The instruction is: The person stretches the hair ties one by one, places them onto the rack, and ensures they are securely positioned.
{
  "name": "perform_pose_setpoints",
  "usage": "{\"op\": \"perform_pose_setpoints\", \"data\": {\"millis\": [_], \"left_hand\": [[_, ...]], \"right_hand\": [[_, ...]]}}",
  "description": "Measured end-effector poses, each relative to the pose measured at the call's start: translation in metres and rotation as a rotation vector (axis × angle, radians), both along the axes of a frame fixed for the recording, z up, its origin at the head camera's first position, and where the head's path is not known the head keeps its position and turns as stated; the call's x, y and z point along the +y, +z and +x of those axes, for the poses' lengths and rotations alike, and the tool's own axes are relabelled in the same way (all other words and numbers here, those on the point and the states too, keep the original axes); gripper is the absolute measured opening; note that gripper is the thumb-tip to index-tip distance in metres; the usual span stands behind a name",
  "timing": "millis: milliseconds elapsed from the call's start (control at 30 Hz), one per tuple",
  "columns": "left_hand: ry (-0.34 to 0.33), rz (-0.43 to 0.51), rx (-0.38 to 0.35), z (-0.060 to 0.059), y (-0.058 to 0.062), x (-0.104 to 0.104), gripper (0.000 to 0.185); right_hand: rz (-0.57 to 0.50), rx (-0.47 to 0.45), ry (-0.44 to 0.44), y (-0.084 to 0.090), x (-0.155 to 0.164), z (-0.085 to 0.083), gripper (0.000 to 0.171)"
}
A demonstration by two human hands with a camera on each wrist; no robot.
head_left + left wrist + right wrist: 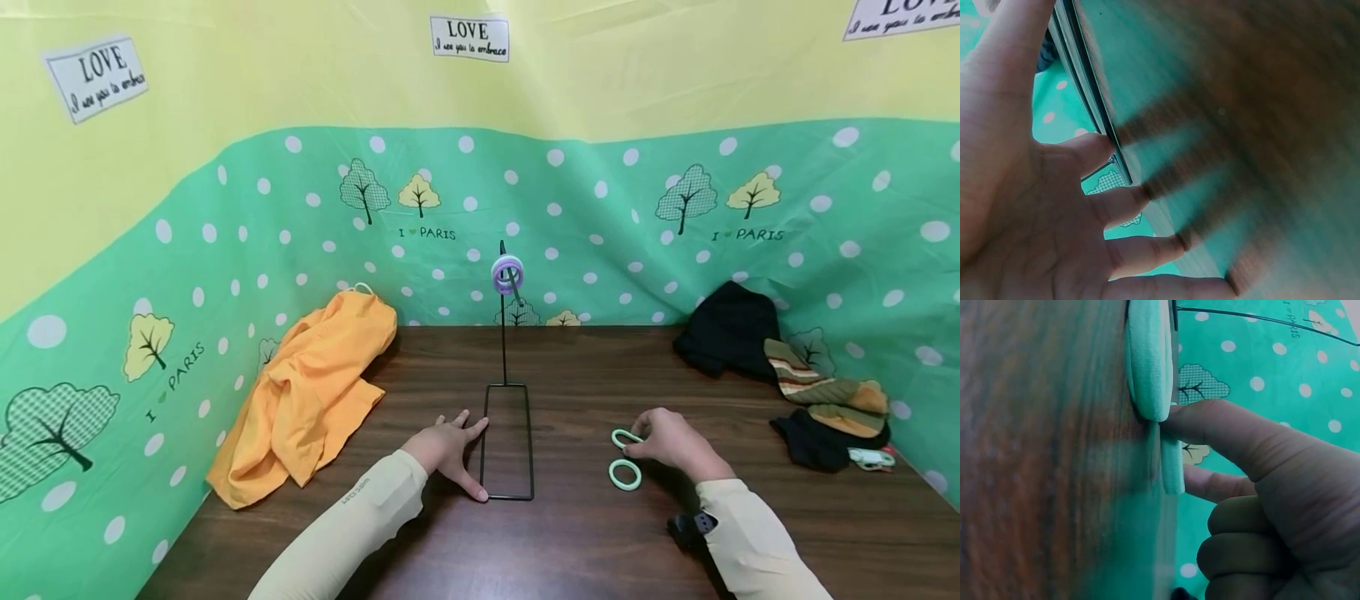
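With the left hand (447,446) spread flat against the wire stand (507,454) at centre frame, the right hand (670,443) pinching the green ring (624,438) should lift it cleanly off its twin (625,474).
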State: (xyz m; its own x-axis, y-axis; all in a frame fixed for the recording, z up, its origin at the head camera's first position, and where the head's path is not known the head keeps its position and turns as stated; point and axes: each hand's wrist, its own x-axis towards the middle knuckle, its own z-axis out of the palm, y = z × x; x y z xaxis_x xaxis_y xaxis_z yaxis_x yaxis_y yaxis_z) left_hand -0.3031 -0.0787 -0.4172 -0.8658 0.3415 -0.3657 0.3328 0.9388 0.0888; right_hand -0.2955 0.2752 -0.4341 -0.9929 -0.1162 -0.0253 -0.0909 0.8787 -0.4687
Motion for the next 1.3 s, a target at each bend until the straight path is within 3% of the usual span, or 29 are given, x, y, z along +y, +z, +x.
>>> {"op": "perform_pose_setpoints", "data": {"millis": [167, 333, 633, 1000, 1133, 1300], "left_hand": [[-0.004, -0.003, -0.001, 0.0, -0.002, 0.0, 0.118], [-0.005, 0.003, 0.002, -0.001, -0.002, -0.001, 0.119], [-0.018, -0.011, 0.001, -0.006, -0.003, -0.002, 0.119], [-0.008, 0.0, -0.01, -0.004, -0.004, -0.002, 0.119], [-0.006, -0.006, -0.014, -0.005, -0.004, -0.002, 0.119], [-0.008, -0.011, -0.023, -0.005, -0.004, 0.0, 0.12]], "right_hand": [[-0.043, 0.038, -0.011, 0.003, -0.006, 0.0, 0.025], [-0.093, 0.136, 0.013, 0.028, -0.019, 0.007, 0.031], [-0.132, 0.467, 0.059, 0.087, -0.058, 0.031, 0.032], [-0.218, 0.889, 0.261, 0.133, -0.092, 0.05, 0.039], [-0.237, 0.992, 0.33, 0.151, -0.104, 0.051, 0.037], [-0.226, 1.049, 0.376, 0.17, -0.119, 0.051, 0.036]]}}
